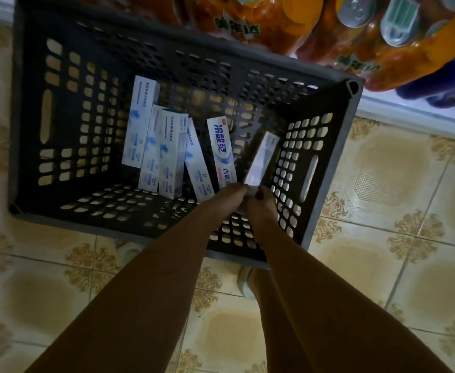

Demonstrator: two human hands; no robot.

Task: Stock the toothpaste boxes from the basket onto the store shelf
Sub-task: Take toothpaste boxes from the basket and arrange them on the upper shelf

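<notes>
While both arms reach down into the dark basket (326, 184), the left hand (227, 196) and right hand (261, 205) meet at the near end of one toothpaste box (262, 157). Fingers of both curl round that end; which hand carries the weight I cannot tell. Its long axis runs up and away from the knuckles, tilted a little rightward, its far end off the basket floor. Just left of the left hand lies a blue-lettered box (221, 149), touching or nearly so, the closest for a next grab. Further left four pale boxes (164, 146) lie roughly parallel, lengthwise away from the hands. Beyond the basket sit orange drink packs (355, 36); no toothpaste shelf shows.
</notes>
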